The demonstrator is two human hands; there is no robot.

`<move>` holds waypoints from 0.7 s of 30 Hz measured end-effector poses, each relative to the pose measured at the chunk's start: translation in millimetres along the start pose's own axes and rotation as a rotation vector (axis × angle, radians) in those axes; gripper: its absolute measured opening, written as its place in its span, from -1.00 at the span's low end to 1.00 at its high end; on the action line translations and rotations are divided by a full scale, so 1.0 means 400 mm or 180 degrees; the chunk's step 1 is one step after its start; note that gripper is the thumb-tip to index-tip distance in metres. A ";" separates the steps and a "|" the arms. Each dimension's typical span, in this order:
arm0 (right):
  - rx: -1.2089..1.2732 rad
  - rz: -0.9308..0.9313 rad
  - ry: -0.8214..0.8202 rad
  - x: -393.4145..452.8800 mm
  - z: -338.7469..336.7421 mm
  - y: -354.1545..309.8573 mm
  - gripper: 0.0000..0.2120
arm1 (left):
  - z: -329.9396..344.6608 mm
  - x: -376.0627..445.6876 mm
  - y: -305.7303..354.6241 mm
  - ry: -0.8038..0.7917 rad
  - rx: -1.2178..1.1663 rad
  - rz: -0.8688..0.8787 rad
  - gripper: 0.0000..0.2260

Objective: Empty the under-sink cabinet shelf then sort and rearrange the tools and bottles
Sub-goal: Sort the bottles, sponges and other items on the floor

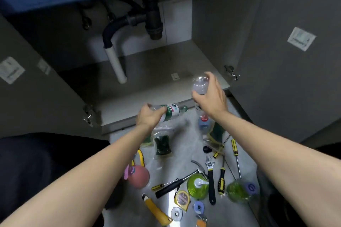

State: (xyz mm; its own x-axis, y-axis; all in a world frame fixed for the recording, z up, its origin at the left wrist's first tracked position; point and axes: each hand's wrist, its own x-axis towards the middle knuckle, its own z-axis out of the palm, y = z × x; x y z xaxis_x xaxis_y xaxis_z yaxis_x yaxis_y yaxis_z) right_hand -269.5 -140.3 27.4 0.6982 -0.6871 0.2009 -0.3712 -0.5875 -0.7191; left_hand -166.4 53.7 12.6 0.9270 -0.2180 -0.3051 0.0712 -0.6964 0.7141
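My left hand grips a clear bottle with a green label, held on its side just above the front edge of the cabinet shelf. My right hand holds a second clear bottle with its base pointing up, over the shelf's front right corner. The shelf surface itself is bare. On the floor in front lie a hammer, an adjustable wrench, several yellow-and-black screwdrivers, a tape measure, two green bottles and a red-capped bottle.
Both cabinet doors stand open, left and right. A drain trap and a white pipe come down at the shelf's back left. A pink ball, bagged green sponges and a yellow-handled tool also lie on the floor.
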 end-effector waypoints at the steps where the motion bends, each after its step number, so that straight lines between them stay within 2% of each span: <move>1: 0.0087 -0.0089 0.0087 0.009 -0.028 -0.037 -0.30 | -0.029 -0.011 0.029 0.0130 -0.0155 0.0106 -0.32; 6: 0.0196 -0.0610 0.0256 0.035 -0.169 -0.203 -0.32 | -0.148 -0.095 0.174 0.0763 -0.1104 0.0841 -0.37; 9: 0.0142 -0.0925 0.0361 0.020 -0.261 -0.285 -0.33 | -0.199 -0.167 0.250 0.0902 -0.1995 0.1077 -0.44; 11: 0.0206 -0.1057 0.0503 0.003 -0.327 -0.325 -0.35 | -0.220 -0.215 0.296 0.0911 -0.2297 0.1265 -0.45; 16: 0.0410 -0.1252 0.0944 -0.090 -0.486 -0.342 -0.36 | -0.233 -0.350 0.383 0.0679 -0.2527 0.1791 -0.50; 21: 0.0439 -0.0954 0.1491 -0.239 -0.632 -0.249 -0.37 | -0.191 -0.500 0.452 -0.0010 -0.2495 0.2303 -0.60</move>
State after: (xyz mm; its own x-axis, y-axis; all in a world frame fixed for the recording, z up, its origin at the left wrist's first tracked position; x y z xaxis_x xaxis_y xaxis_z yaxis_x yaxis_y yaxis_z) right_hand -454.0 -124.2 247.8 0.4033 -0.6337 0.6601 -0.0935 -0.7462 -0.6592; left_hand -310.8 23.6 251.1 0.8428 -0.4060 0.3532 -0.2781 0.2334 0.9318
